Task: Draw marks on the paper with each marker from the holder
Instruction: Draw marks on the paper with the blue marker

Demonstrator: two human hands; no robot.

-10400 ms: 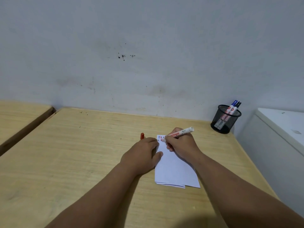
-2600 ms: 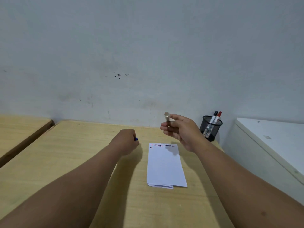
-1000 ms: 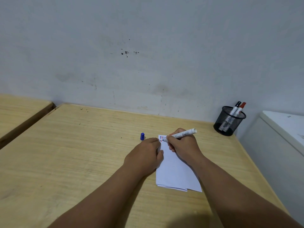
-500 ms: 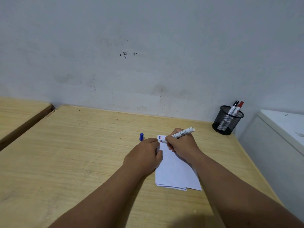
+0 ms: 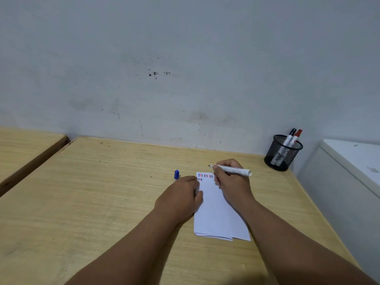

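Note:
A white folded paper (image 5: 219, 210) lies on the wooden table (image 5: 102, 192), with short red, blue and black strokes along its top edge. My right hand (image 5: 230, 179) grips an uncapped white marker (image 5: 234, 170); its dark tip points left, lifted just above the paper's top edge. My left hand (image 5: 181, 197) rests fingers-curled on the paper's left edge. The marker's blue cap (image 5: 176, 174) stands on the table just beyond my left hand. A black mesh holder (image 5: 281, 154) at the back right has a black-capped and a red-capped marker in it.
A white cabinet (image 5: 349, 161) stands flush against the table's right side. A second wooden table (image 5: 24, 145) sits to the left across a narrow gap. A grey wall closes off the back.
My right hand has lifted the marker's tip off the paper and swung it to lie nearly level, pointing left. New strokes show in the second row. My left hand has stayed on the paper.

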